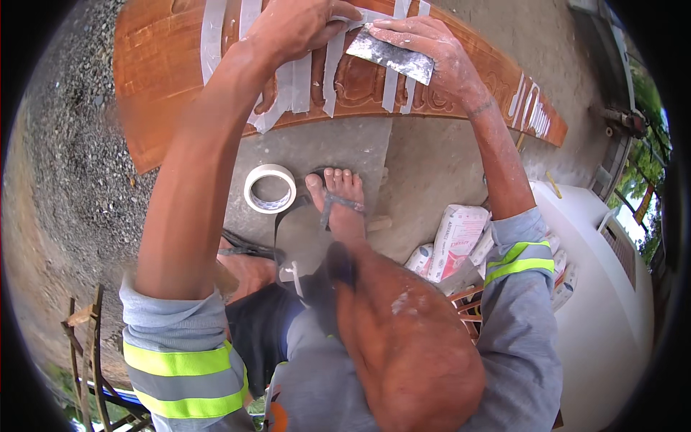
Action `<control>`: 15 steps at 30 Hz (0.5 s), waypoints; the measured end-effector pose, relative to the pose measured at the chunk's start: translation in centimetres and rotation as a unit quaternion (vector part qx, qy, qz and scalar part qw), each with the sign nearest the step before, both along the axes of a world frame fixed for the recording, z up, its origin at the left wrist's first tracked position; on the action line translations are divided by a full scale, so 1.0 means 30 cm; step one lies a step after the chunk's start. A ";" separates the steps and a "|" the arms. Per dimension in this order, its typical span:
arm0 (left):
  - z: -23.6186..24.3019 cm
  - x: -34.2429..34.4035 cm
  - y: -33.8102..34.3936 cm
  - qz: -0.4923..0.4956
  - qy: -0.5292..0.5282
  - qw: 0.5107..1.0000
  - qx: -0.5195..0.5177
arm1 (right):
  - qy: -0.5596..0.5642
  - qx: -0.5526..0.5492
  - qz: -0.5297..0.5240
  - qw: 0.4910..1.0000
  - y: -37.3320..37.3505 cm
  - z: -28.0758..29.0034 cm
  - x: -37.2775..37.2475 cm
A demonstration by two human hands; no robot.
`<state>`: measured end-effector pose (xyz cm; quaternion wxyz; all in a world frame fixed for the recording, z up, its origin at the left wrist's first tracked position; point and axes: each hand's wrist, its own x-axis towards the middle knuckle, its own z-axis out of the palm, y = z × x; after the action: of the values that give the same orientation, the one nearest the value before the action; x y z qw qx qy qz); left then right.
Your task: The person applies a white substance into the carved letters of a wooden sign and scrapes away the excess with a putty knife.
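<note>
A reddish-brown carved wooden panel (162, 72) lies across the top of the view, with several pale strips of masking tape (333, 75) stuck over its carvings. My left hand (299, 29) is at the panel's far side, fingers closed in a pinch at the end of a whitish tape strip (368, 16) that spans toward my other hand. Just right of it, my right hand (432, 50) grips a flat metal scraper blade (392, 57), smeared with white, its face above the panel. White dust covers the right fingers. The left fingertips are partly hidden.
A roll of masking tape (288, 189) lies on the grey board (245, 147) beside my sandalled foot (344, 191). Printed sacks (457, 241) are piled at the right, near a white rounded surface (597, 302). Gravel (72, 165) spreads at the left, with a wooden frame (90, 345) below.
</note>
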<state>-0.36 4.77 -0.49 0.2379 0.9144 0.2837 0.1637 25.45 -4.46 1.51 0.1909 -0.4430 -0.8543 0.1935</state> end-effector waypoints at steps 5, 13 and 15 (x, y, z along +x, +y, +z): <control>0.018 0.007 0.009 -0.012 0.009 1.000 -0.016 | -0.012 -0.027 0.025 0.999 0.031 -0.014 0.006; 0.001 0.008 0.010 0.002 0.008 1.000 -0.023 | 0.046 -0.014 0.045 0.998 0.060 -0.029 -0.009; -0.001 0.017 0.013 0.013 -0.004 0.999 -0.048 | 0.037 -0.009 0.047 0.998 0.063 -0.024 -0.012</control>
<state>0.15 5.15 -0.54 0.2805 0.8975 0.3020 0.1568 25.08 -2.57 0.79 0.2090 -0.3964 -0.8650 0.2257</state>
